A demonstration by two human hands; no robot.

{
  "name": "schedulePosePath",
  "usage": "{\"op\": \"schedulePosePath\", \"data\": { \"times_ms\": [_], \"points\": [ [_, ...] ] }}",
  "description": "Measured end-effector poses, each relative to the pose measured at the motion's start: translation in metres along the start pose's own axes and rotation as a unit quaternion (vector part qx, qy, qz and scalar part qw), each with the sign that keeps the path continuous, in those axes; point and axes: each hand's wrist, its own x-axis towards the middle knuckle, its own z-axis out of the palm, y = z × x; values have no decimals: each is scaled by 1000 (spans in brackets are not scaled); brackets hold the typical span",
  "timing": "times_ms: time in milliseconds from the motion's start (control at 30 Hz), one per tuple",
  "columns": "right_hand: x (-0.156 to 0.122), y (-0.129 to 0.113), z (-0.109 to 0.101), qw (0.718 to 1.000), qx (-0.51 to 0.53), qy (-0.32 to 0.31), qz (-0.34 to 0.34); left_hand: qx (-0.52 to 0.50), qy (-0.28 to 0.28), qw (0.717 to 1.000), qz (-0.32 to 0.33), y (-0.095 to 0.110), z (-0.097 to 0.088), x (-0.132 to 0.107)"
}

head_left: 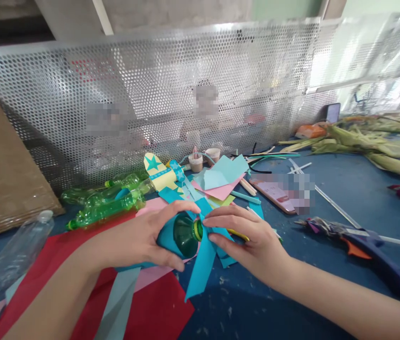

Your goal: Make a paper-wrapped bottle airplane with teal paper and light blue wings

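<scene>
My left hand (pixel 143 238) is wrapped round a green plastic bottle (pixel 185 233) covered in teal paper, with its yellow neck ring facing right. My right hand (pixel 247 241) pinches a teal paper strip (pixel 200 267) at the bottle's neck, fingers pressed together over the paper. The strip hangs down toward the blue table (pixel 327 189). Under the bottle lie red paper sheets (pixel 150 311) and pink paper.
Green bottles (pixel 110 205) and a paper-decorated craft piece (pixel 161 174) lie behind my hands. A clear bottle (pixel 19 252) and cardboard (pixel 5 174) sit left. A blue glue gun (pixel 370 252), a phone (pixel 278 191), paper cups (pixel 196 162) and corn husks (pixel 362 139) lie right. Perforated metal screen behind.
</scene>
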Motion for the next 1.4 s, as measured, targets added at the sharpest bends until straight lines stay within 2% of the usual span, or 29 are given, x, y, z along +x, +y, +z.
{"op": "schedulePosePath", "data": {
  "times_ms": [233,400,500,667,800,1067,1400],
  "points": [
    [1,-1,0,1000,-17,-10,17,21,21,999,15,0,1,1],
    [-1,1,1,998,-17,-34,42,37,15,999,-30,5,3,1],
    [-2,2,3,997,-7,-40,70,36,21,998,-55,6,5,2],
    [-4,2,8,991,24,-29,128,38,26,998,-50,1,6,4],
    [-7,7,13,983,67,-14,173,43,16,997,-59,-1,6,5],
    [-10,10,16,976,88,-4,200,78,-19,994,-73,7,4,7],
    [-7,4,14,975,69,22,209,142,42,989,-28,19,8,-4]
  ]
}}
